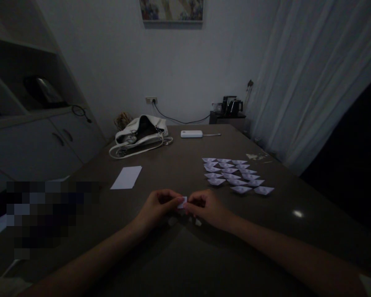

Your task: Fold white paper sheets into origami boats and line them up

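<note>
Left fingers [172, 203], right fingers [196, 209] pinched closed on small paper [183, 203], well off worktop's [185, 264] far edge; best crease evenly, corners aligned.

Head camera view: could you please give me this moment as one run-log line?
left hand: pinching small white paper; right hand: pinching same paper; paper boats: grouped ahead right; larger white paper: flat, ahead left

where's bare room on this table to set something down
Bare table shows between white paper and paper boats, and between the forearms. Crowded: the boats' cluster, and where left hand and right hand hold a small paper piece.
</note>
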A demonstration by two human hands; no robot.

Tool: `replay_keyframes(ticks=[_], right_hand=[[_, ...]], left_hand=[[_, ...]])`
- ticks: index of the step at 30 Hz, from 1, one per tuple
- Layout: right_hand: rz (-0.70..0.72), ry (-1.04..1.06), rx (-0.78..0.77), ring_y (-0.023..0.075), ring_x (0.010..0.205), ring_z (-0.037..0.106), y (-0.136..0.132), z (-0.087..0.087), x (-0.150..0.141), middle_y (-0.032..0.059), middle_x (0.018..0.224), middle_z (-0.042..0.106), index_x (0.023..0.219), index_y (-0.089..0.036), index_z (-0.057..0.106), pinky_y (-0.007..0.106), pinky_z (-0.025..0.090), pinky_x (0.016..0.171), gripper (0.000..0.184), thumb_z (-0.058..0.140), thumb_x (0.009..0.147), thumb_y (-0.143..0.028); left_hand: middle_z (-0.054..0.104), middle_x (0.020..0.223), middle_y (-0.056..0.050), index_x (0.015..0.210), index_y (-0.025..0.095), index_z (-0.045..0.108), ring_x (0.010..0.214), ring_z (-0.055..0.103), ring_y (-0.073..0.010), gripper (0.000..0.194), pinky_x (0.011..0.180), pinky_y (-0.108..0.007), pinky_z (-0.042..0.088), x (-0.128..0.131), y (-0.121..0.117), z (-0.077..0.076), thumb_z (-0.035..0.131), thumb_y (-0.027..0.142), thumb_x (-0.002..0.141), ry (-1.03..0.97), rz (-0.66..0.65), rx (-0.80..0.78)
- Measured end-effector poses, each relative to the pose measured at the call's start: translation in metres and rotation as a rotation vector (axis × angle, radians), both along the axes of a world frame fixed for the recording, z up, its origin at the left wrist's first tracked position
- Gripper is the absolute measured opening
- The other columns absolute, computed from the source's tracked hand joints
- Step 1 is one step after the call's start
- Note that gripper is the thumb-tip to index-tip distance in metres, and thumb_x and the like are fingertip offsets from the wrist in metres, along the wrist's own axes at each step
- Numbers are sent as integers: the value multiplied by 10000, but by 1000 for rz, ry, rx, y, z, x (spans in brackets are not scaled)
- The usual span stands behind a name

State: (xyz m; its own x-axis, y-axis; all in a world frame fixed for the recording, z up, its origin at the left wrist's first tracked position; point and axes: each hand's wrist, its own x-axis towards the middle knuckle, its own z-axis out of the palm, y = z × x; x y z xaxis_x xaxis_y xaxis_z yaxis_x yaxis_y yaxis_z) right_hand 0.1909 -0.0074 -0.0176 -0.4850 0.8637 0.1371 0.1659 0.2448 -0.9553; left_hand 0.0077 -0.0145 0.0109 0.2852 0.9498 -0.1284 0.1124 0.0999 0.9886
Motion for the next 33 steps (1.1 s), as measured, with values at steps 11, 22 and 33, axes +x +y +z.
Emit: replay_keyframes(ticks=[11,22,33], right_hand=[[21,-95,92,91,528,496,-5,1,0,-10,577,571,648,-137,612,192,353,492,139,625,761,-217],[54,-136,118,85,515,487,-8,7,-3,-9,563,562,664,-122,643,186,335,486,202,582,810,-248],[-37,-39,101,86,497,484,-5,9,0,-3,539,550,621,-126,622,194,347,482,304,568,839,-332]], left_hand=[[670,693,-29,740,130,657,658,609,-153,229,614,-243,453,-1,3,-6,650,358,742,149,-134,158],[655,709,-35,750,131,625,692,611,-166,224,633,-251,457,2,-4,-1,598,351,785,171,-131,242],[583,678,-12,756,142,584,640,530,-148,331,575,-238,400,-2,-1,-1,483,437,866,338,-194,311]])
